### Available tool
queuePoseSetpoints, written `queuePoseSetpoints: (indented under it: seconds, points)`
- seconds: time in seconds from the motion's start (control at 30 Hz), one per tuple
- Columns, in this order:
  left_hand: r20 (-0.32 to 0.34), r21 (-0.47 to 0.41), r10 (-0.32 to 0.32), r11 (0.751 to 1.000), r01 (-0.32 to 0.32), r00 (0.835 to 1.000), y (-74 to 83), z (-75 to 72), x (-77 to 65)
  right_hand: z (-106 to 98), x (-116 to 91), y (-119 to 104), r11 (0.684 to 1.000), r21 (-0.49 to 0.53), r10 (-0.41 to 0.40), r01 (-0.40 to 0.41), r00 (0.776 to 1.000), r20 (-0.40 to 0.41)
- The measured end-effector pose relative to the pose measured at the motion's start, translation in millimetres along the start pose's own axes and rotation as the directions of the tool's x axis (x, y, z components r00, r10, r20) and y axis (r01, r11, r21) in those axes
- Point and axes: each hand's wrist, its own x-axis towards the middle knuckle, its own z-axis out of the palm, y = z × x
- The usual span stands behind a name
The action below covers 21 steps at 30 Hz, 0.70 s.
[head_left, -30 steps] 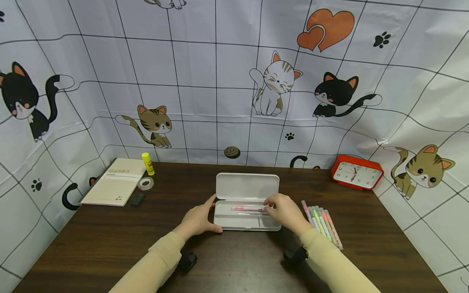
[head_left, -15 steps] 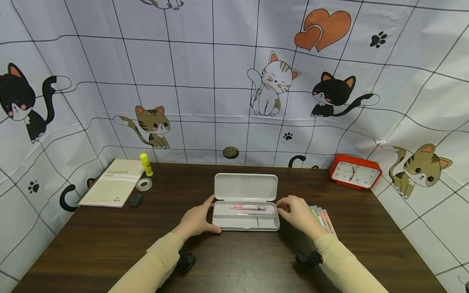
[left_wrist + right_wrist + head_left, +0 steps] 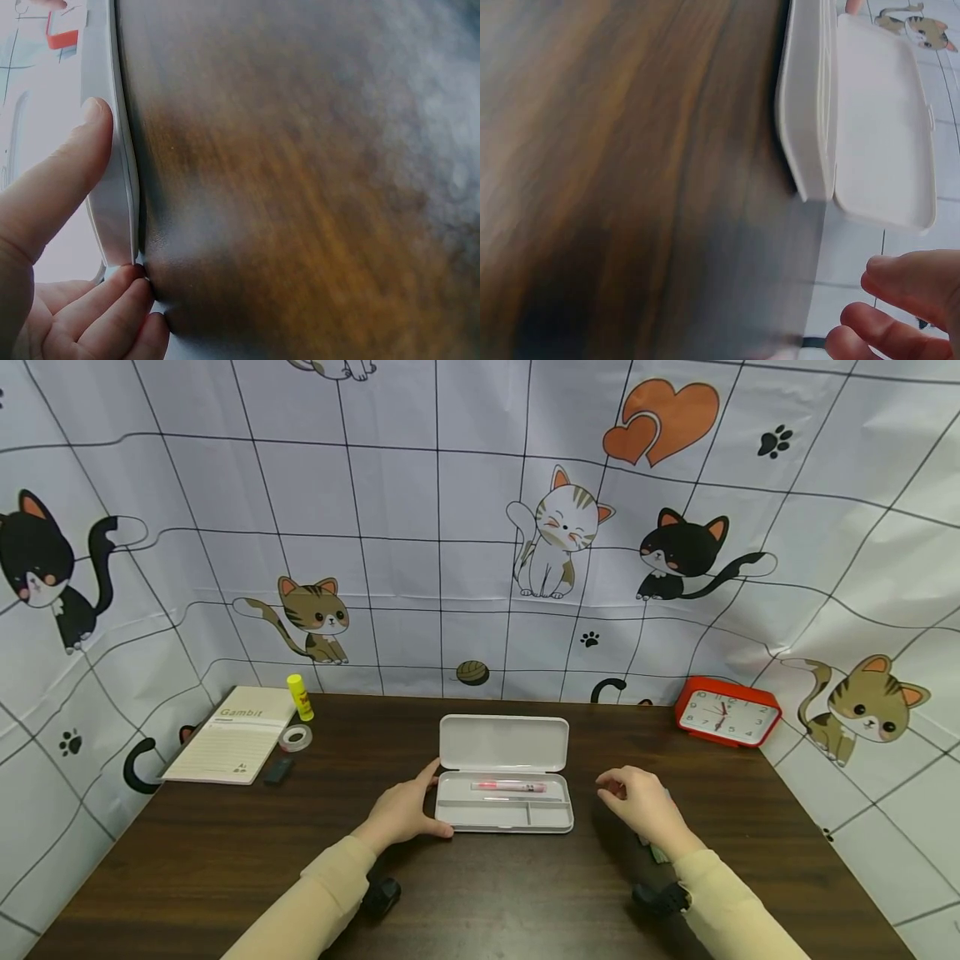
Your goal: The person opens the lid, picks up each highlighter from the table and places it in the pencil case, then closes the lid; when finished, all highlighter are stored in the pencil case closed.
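Observation:
A white pencil case stands with its lid raised, and a pink pen lies in its rear compartment. At the case's left end my left hand grips it, thumb along the front wall and fingers round the corner. My right hand hovers to the right of the case, apart from it, fingers loosely bent. In the right wrist view nothing shows between its thumb and fingers. The row of pens is mostly hidden under this hand; only a greenish bit peeks out.
At the back left are a notepad, a yellow glue stick, a roll of white tape and a small dark block. A red clock stands at the back right, before a cat-print wall sheet.
My right hand has left the pencil case and moved right, over the pens, which it now mostly covers. The pink pen stays in the case. My left hand keeps its place.

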Motion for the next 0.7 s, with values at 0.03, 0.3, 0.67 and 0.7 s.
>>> queuePoseSetpoints:
  seconds: [0.03, 0.3, 0.67, 0.7]
  points:
    - [0.002, 0.0, 0.0, 1.0, 0.0, 1.0, 0.3, 0.1, 0.0, -1.5, -1.9, 2.1, 1.0, -0.004, 0.007, -0.007, 1.0, 0.005]
    - [0.0, 0.003, -0.005, 1.0, 0.005, 1.0, 0.7, -0.6, -0.5, -10.4, -13.7, 21.1, 0.999, -0.002, 0.05, -0.05, 0.999, 0.001]
    - [0.004, 0.007, 0.002, 1.0, -0.002, 1.0, 0.3, -0.9, -0.8, -21.6, -29.3, 42.6, 0.994, -0.018, 0.106, -0.106, 0.994, -0.006]
    - [0.003, 0.009, 0.001, 1.0, -0.001, 1.0, 0.1, -0.8, -0.7, -22.5, -30.7, 44.8, 0.994, -0.023, 0.11, -0.11, 0.994, -0.009]
